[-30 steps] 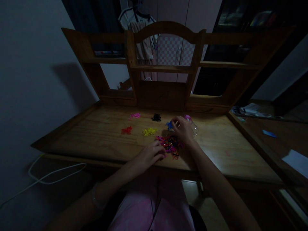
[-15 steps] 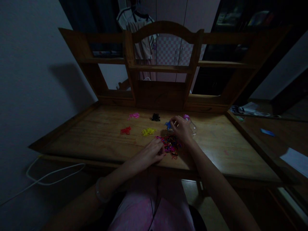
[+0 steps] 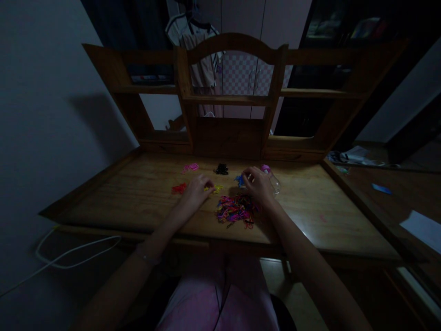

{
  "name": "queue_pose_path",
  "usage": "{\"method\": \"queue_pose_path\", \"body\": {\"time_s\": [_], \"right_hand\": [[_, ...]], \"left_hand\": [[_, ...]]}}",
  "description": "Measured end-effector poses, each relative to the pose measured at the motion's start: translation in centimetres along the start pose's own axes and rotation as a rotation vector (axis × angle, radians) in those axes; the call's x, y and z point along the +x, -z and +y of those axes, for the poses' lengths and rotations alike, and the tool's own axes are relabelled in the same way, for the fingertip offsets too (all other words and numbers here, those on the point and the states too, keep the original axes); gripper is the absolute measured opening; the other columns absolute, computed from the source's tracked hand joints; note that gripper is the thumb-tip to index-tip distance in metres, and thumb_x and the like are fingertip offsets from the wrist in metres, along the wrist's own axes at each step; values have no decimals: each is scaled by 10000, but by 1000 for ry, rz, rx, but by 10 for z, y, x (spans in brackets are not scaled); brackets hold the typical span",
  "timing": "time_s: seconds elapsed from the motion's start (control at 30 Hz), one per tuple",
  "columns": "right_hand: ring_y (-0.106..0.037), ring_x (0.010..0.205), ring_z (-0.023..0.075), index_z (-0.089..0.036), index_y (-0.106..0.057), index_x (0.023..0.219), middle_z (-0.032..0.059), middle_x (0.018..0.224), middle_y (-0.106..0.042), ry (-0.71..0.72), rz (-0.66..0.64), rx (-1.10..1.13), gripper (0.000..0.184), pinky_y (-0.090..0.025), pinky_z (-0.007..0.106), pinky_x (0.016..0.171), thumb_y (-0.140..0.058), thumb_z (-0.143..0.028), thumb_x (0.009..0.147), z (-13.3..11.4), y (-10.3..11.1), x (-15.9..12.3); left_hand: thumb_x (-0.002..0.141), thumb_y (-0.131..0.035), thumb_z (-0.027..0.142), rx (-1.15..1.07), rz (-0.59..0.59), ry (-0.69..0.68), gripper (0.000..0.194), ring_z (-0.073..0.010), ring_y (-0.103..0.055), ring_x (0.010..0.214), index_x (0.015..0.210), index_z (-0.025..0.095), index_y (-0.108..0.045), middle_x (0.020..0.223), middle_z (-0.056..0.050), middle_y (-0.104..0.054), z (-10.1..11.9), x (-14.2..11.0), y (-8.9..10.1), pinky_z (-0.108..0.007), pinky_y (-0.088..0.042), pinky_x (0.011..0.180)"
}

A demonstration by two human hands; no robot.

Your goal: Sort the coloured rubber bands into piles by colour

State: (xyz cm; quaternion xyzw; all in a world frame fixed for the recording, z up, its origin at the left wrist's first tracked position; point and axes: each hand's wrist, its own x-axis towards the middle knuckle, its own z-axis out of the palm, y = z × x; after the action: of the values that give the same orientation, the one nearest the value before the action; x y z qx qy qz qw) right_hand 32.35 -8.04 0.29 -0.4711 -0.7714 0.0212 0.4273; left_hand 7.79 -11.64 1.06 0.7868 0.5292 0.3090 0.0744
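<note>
My left hand [image 3: 198, 192] hovers over the pile of yellow thin pieces [image 3: 217, 189], thumb and fingers pinched together and partly hiding that pile. What sits between the fingertips, if anything, is too small to make out. At the blue pile [image 3: 239, 180], my right hand [image 3: 257, 185] is also closed in a pinch, and its fingertips hide what they hold. Between the hands and nearer me lies a mixed heap of multicoloured, thin, looped pieces [image 3: 234, 210], which look like small elastic bands. A red pile [image 3: 178, 188] is just left of my left hand.
Farther back on the wooden desk [image 3: 120, 193] lie a pink pile [image 3: 190, 168] and a black pile [image 3: 221, 169]. A clear bottle with a purple top [image 3: 274, 182] rests beyond my right hand. A wooden shelf unit [image 3: 234, 99] rises behind the desk.
My left hand has moved from the mixed heap up and left to the yellow pile, uncovering the heap's left side. My right hand has stayed by the blue pile.
</note>
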Motion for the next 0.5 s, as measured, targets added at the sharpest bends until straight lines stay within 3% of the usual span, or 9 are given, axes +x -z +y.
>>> {"method": "queue_pose_path", "body": {"time_s": [0.1,0.17,0.27,0.37,0.43,0.5], "right_hand": [[-594,764,181,-204,-605,857,52,856,-641,-3,-3,6,124,-417,284,712,-489,-225,897,-2,2,-1],[-594,771,182,-205,-605,861,55,869,-642,-2,-3,9,129,-420,284,710,-485,-228,900,-2,3,-1],[-594,769,181,-204,-609,871,54,869,-643,-3,-2,-2,131,-421,284,707,-484,-229,902,-2,2,0],[-593,755,178,-204,-610,868,50,854,-644,-9,2,-18,128,-417,289,717,-489,-228,901,0,0,0],[-590,744,175,-204,-607,856,47,847,-643,-14,7,-19,130,-414,290,718,-488,-229,901,1,-1,0],[-588,744,174,-203,-605,856,48,849,-642,-17,11,-11,130,-413,287,713,-486,-230,902,1,-1,0]], "left_hand": [[839,-616,234,60,44,-1,104,-218,-568,834,808,162,-685,828,-59,-617,-19,9,-2,-337,-432,774],[858,-594,234,40,49,-16,130,-216,-573,850,849,171,-708,844,-62,-632,-16,9,-3,-340,-434,792],[889,-570,275,-46,-12,-116,169,-213,-571,932,927,197,-716,928,-59,-637,12,0,0,-337,-435,838],[899,-571,289,-135,-219,-299,171,-198,-558,983,978,226,-708,980,-46,-619,43,-10,3,-321,-436,875],[900,-573,265,-148,-310,-372,167,-191,-551,984,998,233,-704,992,-46,-610,55,-15,2,-316,-437,878],[904,-565,237,-121,-322,-396,181,-192,-545,984,1029,232,-695,1005,-54,-604,57,-18,-2,-322,-436,872]]}}
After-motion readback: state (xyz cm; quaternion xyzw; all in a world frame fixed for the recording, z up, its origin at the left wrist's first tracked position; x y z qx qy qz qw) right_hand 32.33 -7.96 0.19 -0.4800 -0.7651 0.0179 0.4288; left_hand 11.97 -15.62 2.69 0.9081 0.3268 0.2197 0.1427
